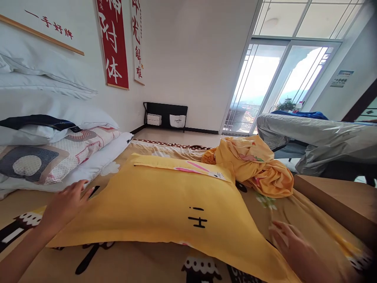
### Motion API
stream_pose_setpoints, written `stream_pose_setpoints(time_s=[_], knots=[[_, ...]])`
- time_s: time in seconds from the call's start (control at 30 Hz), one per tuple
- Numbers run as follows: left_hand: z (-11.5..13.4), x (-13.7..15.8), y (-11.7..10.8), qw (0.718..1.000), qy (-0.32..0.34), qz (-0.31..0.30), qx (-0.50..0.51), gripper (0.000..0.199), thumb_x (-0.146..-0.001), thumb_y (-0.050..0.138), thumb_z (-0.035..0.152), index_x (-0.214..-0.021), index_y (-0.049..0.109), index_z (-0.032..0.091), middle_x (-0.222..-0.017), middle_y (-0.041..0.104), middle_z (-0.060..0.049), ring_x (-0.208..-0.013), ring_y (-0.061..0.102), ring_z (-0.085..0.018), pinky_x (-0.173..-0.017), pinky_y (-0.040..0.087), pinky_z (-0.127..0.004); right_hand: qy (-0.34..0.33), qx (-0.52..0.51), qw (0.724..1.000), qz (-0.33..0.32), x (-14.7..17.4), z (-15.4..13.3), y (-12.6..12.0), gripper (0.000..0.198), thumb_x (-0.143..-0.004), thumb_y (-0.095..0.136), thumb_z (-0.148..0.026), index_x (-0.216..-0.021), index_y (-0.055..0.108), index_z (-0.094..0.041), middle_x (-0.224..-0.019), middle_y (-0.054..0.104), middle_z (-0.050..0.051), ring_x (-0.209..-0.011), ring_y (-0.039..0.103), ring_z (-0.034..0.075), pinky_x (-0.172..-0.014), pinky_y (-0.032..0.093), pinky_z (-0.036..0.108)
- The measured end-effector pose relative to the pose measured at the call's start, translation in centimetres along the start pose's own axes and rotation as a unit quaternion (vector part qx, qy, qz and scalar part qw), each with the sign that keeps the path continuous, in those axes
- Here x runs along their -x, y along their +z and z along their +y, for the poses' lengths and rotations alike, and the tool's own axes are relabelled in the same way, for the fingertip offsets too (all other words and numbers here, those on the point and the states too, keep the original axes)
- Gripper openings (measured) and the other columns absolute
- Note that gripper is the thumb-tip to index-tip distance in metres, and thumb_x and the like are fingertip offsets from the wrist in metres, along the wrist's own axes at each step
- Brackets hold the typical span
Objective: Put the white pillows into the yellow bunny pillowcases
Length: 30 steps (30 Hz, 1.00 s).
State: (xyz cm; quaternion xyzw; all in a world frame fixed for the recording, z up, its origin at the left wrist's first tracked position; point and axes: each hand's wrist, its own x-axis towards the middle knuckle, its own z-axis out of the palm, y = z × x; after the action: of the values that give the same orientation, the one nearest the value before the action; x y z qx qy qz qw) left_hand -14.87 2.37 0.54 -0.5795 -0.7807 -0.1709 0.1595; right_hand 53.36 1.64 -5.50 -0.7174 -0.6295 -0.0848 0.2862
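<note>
one patterned bedsheet (141, 261) spreads across the foreground. beyond it stand one sliding glass door (287, 51) with two tall panels and, at right, one draped plastic sheet (332, 133). at left rises one stack of pillows (53, 106); the white ones overlap too much to count, but one patterned pillow (97, 141) shows among them. one yellow pillow (159, 200) lies flat on the bedsheet between the two hands, with one black "hi" and one rabbit print. one bunched yellow cloth (253, 165) sits by its far right corner. three scrolls hang on the walls, two white and one red (113, 47). one black rack (165, 108) bears one white bag (177, 120) and one white box (154, 119).

the left hand (63, 204) is near the pillow's left edge, thumb apart from the fingers, nothing gripped. the right hand (290, 239) is at the right edge, fingers bent and blurred; i cannot tell whether they pinch anything.
</note>
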Motion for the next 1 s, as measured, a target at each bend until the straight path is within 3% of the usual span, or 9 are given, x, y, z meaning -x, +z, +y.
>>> stream_pose_setpoints(time_s=[0.07, 0.13, 0.23, 0.3, 0.4, 0.5, 0.6, 0.8, 1.0], knots=[[4.6, -2.9, -2.7, 0.997, 0.066, 0.019, 0.017, 0.049, -0.090, 0.039, 0.044, -0.128, 0.047, 0.014, -0.127, 0.059, -0.015, -0.117, 0.055, -0.032, -0.096, 0.036, -0.045, -0.063, 0.000, 0.998, 0.021, -3.5, -4.8, -1.1, 0.054, -0.081, 0.038, -0.056, -0.112, 0.059, -0.018, -0.119, 0.063, 0.016, -0.111, 0.058, 0.032, -0.090, 0.046, 0.045], [10.4, -6.6, -6.1, 0.990, 0.131, 0.029, 0.050, 0.054, -0.094, 0.034, 0.045, -0.138, 0.041, 0.015, -0.145, 0.043, -0.014, -0.136, 0.036, -0.029, -0.107, 0.023, -0.052, -0.130, -0.008, 0.991, 0.036, -8.1, -11.4, -2.7, 0.056, -0.087, 0.036, -0.054, -0.128, 0.051, -0.018, -0.133, 0.055, 0.013, -0.125, 0.048, 0.030, -0.101, 0.037, 0.046], [19.5, -11.9, -10.0, 0.982, 0.169, 0.021, 0.080, 0.059, -0.096, 0.027, 0.048, -0.147, 0.031, 0.019, -0.156, 0.025, -0.009, -0.145, 0.016, -0.028, -0.111, 0.011, -0.058, -0.196, -0.027, 0.980, 0.018, -14.9, -22.0, -4.0, 0.058, -0.094, 0.030, -0.052, -0.141, 0.040, -0.018, -0.151, 0.036, 0.010, -0.139, 0.030, 0.025, -0.110, 0.026, 0.046], [24.5, -13.8, -9.9, 0.981, 0.164, 0.007, 0.100, 0.060, -0.096, 0.020, 0.047, -0.150, 0.024, 0.020, -0.158, 0.017, -0.005, -0.146, 0.009, -0.025, -0.113, 0.008, -0.058, -0.166, -0.025, 0.986, -0.003, -17.5, -27.5, -2.8, 0.058, -0.097, 0.026, -0.050, -0.144, 0.036, -0.017, -0.155, 0.027, 0.008, -0.143, 0.020, 0.023, -0.113, 0.020, 0.047], [29.0, -12.4, -4.7, 0.976, 0.159, -0.073, 0.126, 0.059, -0.096, 0.018, 0.043, -0.151, 0.021, 0.023, -0.159, 0.013, -0.001, -0.147, 0.006, -0.021, -0.116, 0.008, -0.055, -0.091, -0.002, 0.992, -0.087, -17.1, -31.2, 2.8, 0.058, -0.099, 0.021, -0.045, -0.148, 0.029, -0.015, -0.157, 0.020, 0.009, -0.145, 0.012, 0.021, -0.114, 0.016, 0.047], [30.4, -8.1, 2.8, 0.974, 0.109, -0.153, 0.130, 0.057, -0.095, 0.023, 0.038, -0.147, 0.034, 0.017, -0.154, 0.029, -0.010, -0.143, 0.023, -0.024, -0.116, 0.015, -0.053, -0.074, 0.016, 0.984, -0.163, -13.7, -30.4, 9.5, 0.053, -0.098, 0.030, -0.041, -0.143, 0.040, -0.014, -0.151, 0.035, 0.012, -0.141, 0.027, 0.022, -0.112, 0.021, 0.044], [30.5, -5.9, 7.4, 0.974, 0.100, -0.154, 0.132, 0.059, -0.095, 0.024, 0.038, -0.147, 0.034, 0.013, -0.155, 0.026, -0.011, -0.145, 0.018, -0.021, -0.118, 0.006, -0.049, -0.066, 0.029, 0.982, -0.172, -11.8, -28.5, 13.0, 0.053, -0.099, 0.027, -0.040, -0.145, 0.037, -0.015, -0.152, 0.032, 0.011, -0.142, 0.023, 0.021, -0.113, 0.016, 0.045], [29.2, -9.1, 8.2, 0.975, 0.076, -0.167, 0.122, 0.061, -0.094, 0.023, 0.050, -0.144, 0.040, 0.020, -0.155, 0.027, -0.009, -0.145, 0.019, -0.020, -0.117, 0.012, -0.049, -0.064, 0.024, 0.981, -0.179, -13.6, -27.5, 13.0, 0.052, -0.099, 0.022, -0.044, -0.144, 0.038, -0.023, -0.153, 0.032, 0.006, -0.142, 0.023, 0.018, -0.113, 0.016, 0.043], [24.5, -9.9, 8.3, 0.984, 0.031, -0.145, 0.096, 0.063, -0.093, 0.021, 0.054, -0.144, 0.040, 0.022, -0.155, 0.027, -0.008, -0.145, 0.017, -0.021, -0.116, 0.011, -0.051, -0.031, 0.019, 0.984, -0.172, -14.1, -24.1, 11.9, 0.054, -0.098, 0.023, -0.047, -0.141, 0.042, -0.021, -0.152, 0.034, 0.007, -0.142, 0.024, 0.020, -0.113, 0.016, 0.045]])
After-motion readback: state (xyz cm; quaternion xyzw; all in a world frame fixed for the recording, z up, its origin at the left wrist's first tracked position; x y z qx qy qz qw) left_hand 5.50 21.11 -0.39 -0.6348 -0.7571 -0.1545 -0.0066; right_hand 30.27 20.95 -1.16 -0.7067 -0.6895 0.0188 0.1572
